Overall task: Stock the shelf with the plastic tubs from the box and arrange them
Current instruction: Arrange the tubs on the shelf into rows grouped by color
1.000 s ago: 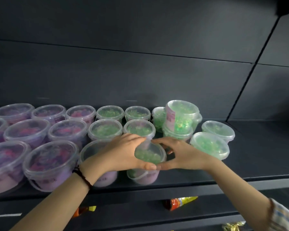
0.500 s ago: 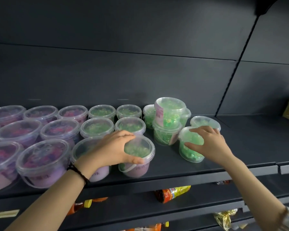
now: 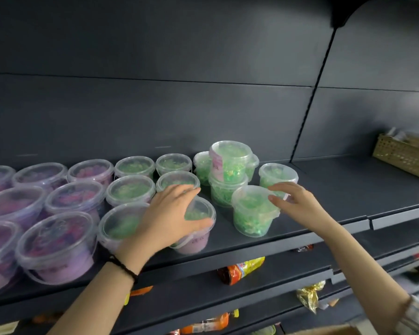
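Clear plastic tubs stand in rows on the dark shelf (image 3: 324, 213): purple-filled tubs (image 3: 56, 238) on the left, green-filled ones (image 3: 131, 187) in the middle. My left hand (image 3: 172, 218) lies over the lid of a front-row green tub (image 3: 198, 213), fingers and thumb curled round its rim. To the right, my right hand (image 3: 293, 201) pinches the right rim of a loose green tub (image 3: 252, 213). Behind that tub are a stack of two green tubs (image 3: 228, 165) and one single green tub (image 3: 278, 175).
A woven basket (image 3: 404, 158) sits at the far right of the shelf, with bare shelf between it and the tubs. Lower shelves hold snack packets (image 3: 242, 269) and bottles (image 3: 208, 322). A cardboard corner (image 3: 336, 331) shows at the bottom edge.
My right hand left the front tub and went to the loose green tub on the right, sliding from its lid to its right rim. My left hand stayed on the front tub.
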Motion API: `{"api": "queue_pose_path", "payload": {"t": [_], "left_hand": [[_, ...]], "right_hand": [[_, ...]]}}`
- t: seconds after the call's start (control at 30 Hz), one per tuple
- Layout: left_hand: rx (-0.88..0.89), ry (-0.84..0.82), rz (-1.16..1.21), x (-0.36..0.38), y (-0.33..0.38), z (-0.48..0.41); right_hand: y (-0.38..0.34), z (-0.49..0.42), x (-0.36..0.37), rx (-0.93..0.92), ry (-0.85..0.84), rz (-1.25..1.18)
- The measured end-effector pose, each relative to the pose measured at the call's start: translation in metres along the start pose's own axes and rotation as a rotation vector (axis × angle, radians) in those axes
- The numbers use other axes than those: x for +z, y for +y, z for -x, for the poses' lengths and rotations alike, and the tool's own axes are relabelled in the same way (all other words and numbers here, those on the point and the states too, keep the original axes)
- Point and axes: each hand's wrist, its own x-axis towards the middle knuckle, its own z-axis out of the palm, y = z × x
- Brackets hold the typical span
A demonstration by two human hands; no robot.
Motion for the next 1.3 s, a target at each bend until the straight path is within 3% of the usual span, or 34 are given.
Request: {"api": "queue_pose_path", "payload": {"t": [0.07,0.17,0.27,0.43,0.7,0.8,0.93,1.1,1.3], "left_hand": [[0.081,0.130,0.128,0.011,0.029,0.002],[0.167,0.097,0.194,0.042,0.078,-0.002],[0.101,0.064,0.075,0.076,0.103,-0.012],[0.003,0.338,-0.069,0.087,0.101,-0.022],[-0.077,0.087,-0.042,0.063,0.093,-0.030],[-0.031,0.005,-0.031,0.054,0.083,-0.025],[-0.041,0.021,-0.068,0.048,0.077,-0.022],[-0.113,0.041,-0.098,0.057,0.084,-0.031],[-0.110,0.113,-0.076,0.068,0.081,-0.037]], "right_hand": [[0.014,0.003,0.001,0.090,-0.038,-0.093],[0.034,0.012,0.009,0.069,-0.072,-0.253],[0.040,0.018,0.015,-0.033,-0.040,-0.305],[0.042,0.018,0.012,-0.151,-0.187,-0.387],[0.050,-0.007,0.024,-0.178,-0.368,-0.479],[0.053,-0.009,0.036,-0.224,-0.310,-0.455],[0.044,-0.014,0.042,-0.313,-0.246,-0.365],[0.021,-0.057,0.043,-0.212,0.052,-0.552],[-0.023,-0.114,0.055,-0.296,0.104,-0.522]]}}
